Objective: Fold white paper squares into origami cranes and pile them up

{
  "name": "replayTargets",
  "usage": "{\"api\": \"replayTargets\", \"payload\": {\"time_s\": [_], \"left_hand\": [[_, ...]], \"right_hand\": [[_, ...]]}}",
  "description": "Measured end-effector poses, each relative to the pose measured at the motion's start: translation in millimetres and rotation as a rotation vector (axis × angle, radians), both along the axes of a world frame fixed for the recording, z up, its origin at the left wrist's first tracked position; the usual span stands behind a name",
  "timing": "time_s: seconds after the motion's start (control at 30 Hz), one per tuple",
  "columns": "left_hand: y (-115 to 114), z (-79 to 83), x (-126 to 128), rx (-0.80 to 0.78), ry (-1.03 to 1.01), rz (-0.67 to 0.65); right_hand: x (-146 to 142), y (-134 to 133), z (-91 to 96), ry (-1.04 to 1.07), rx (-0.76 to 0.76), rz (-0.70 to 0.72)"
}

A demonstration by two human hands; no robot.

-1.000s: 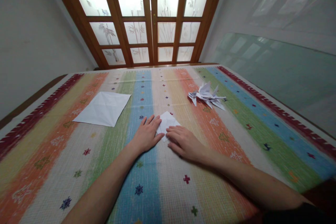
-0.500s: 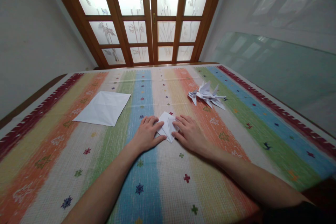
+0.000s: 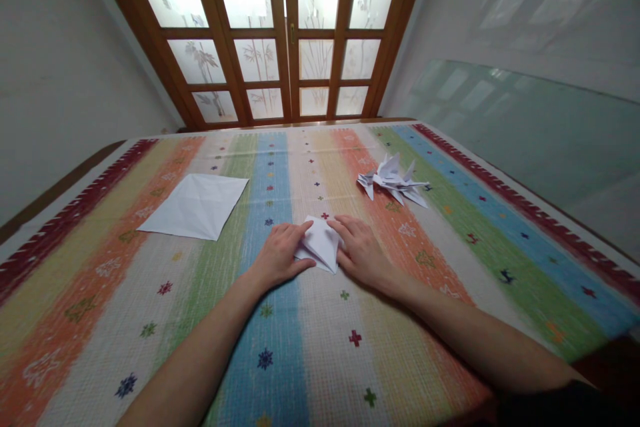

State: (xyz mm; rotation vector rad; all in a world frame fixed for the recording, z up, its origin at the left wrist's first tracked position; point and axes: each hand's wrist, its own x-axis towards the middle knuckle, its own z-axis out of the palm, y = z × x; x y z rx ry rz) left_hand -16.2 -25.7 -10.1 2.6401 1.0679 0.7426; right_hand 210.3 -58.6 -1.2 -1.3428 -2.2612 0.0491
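Note:
A small piece of folded white paper (image 3: 323, 244) lies on the striped tablecloth in front of me, its layers slightly apart. From the left, my left hand (image 3: 278, 252) holds it, thumb low along the near edge and fingertips near the top. On the other side, my right hand (image 3: 369, 253) pinches the right edge, with its fingers above and thumb below. The fingertips of the right hand partly hide that edge.
A creased white paper sheet (image 3: 196, 208) lies flat at the left. Several folded white paper figures with pointed wings (image 3: 395, 179) are bunched at the back right. A striped tablecloth (image 3: 310, 360) covers the table, with wooden glass-paned doors (image 3: 289, 73) beyond it.
The front layer of the folded paper has swung to the right and looks wider. My right fingers have shifted slightly with it, while my left fingertips have moved up a little.

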Motion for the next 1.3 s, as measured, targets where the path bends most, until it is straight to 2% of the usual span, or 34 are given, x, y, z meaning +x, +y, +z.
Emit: {"api": "replayTargets", "payload": {"time_s": [0.33,0.47,0.57,0.7,0.8,0.87,0.9,0.97,1.1,1.3], "left_hand": [[-1.5,7.0,3.1,0.004,0.087,-0.033],[-2.2,7.6,2.9,0.012,0.082,-0.019],[-4.1,7.8,3.8,0.045,0.062,0.010],[-8.1,7.2,9.4,0.077,0.094,0.187],[-10.5,6.1,14.5,0.108,0.181,0.302],[-11.8,6.0,16.6,0.148,0.235,0.317],[-12.4,6.3,17.3,0.168,0.254,0.314],[-13.5,7.3,17.7,0.206,0.277,0.298],[-14.4,8.2,17.3,0.280,0.287,0.270],[-14.1,6.4,18.1,0.421,0.252,0.190]], "right_hand": [[9.9,12.2,-3.7,-0.142,0.056,0.020],[13.3,19.5,-9.2,-0.095,0.098,-0.015],[12.2,21.1,-10.5,0.019,0.196,0.009],[8.5,19.8,-9.5,0.143,0.337,0.061],[5.8,13.6,-8.2,0.213,0.534,0.002],[2.7,7.2,-7.2,0.202,0.632,0.071],[0.5,4.2,-6.7,0.160,0.624,0.146],[-5.3,0.0,-6.4,0.026,0.473,0.231],[-17.9,1.9,-10.2,-0.099,0.181,0.176],[-30.5,11.0,-20.6,-0.094,-0.005,0.183]]}}
